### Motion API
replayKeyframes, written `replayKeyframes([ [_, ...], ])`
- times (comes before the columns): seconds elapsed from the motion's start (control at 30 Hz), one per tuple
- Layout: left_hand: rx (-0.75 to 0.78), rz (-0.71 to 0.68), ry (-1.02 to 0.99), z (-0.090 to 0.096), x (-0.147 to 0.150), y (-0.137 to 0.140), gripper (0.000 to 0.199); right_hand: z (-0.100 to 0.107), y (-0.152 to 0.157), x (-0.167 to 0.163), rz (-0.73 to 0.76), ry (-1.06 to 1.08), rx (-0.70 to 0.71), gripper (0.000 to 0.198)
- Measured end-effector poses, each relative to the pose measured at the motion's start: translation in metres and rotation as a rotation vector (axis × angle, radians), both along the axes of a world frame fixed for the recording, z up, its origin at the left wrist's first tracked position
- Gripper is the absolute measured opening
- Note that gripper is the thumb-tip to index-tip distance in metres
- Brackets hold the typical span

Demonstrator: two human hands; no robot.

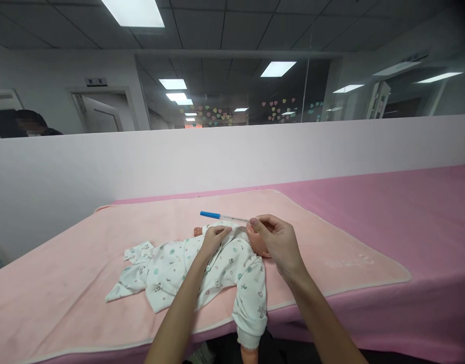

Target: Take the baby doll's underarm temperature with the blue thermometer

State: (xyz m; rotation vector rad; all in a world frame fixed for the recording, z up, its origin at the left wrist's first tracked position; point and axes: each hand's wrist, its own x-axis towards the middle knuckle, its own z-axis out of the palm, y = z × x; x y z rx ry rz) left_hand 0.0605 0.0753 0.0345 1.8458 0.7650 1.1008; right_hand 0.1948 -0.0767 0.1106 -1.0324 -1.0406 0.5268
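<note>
A baby doll [258, 243] lies on its back with its head to the right, dressed in a white printed outfit [167, 268]. My left hand [215, 238] is over the chest, its fingers closed on the shirt's front edge near the neck. Above the doll's face, my right hand [276, 236] pinches the end of a thin clear stick with a long blue end [210, 215], which looks like a thermometer. The blue end points left, past the doll's far shoulder. My right fingers hide part of the doll's face. One doll arm [251, 313] hangs over the near edge.
Under the doll is a peach blanket [84, 263] on a pink table cover [418, 217]. A low white partition [224, 162] runs along the back. Beyond it are glass panels, an open door [103, 117] and a person [33, 123] at the far left.
</note>
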Motion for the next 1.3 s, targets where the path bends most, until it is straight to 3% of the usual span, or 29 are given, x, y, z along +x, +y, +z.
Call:
replayKeyframes([
  [0.2,-0.039,-0.093,0.042,0.003,0.0,-0.003,0.038,-0.006,-0.005,0.012,-0.033,-0.006,0.015,0.026],
  [0.27,-0.075,-0.127,0.049,0.003,0.001,-0.004,0.039,-0.021,-0.013,0.028,-0.07,-0.015,-0.01,0.028],
  [0.4,-0.067,-0.162,0.1,0.005,0.003,-0.01,0.032,-0.068,-0.032,0.075,-0.227,-0.06,-0.207,0.037],
  [0.5,-0.027,-0.158,0.17,0.006,0.004,-0.015,0.032,-0.1,-0.043,0.11,-0.215,-0.112,-0.347,0.038],
  [0.63,-0.031,-0.199,0.179,0.007,0.003,-0.017,0.031,-0.121,-0.04,0.139,-0.107,-0.185,-0.477,0.032],
  [0.77,-0.032,-0.181,0.144,0.006,0.002,-0.014,0.027,-0.131,-0.022,0.147,-0.089,-0.403,-0.55,0.024],
  [1.0,-0.31,-0.054,-0.209,0.005,0.0,0.001,0.032,-0.142,-0.014,0.141,-0.257,-0.626,-0.629,0.019],
  [1.13,-0.47,0.063,-0.37,0.007,-0.002,0.004,0.037,-0.121,-0.017,0.108,-0.496,-0.766,-0.483,0.019],
  [1.17,-0.488,0.078,-0.387,0.008,-0.003,0.004,0.037,-0.113,-0.014,0.091,-0.468,-0.777,-0.392,0.02],
  [1.23,-0.5,0.09,-0.397,0.009,-0.004,0.003,0.037,-0.096,-0.002,0.052,-0.273,-0.795,-0.23,0.022],
  [1.3,-0.496,0.089,-0.39,0.01,-0.004,0.002,0.038,-0.084,0.017,0.013,-0.204,-0.847,-0.158,0.022],
])
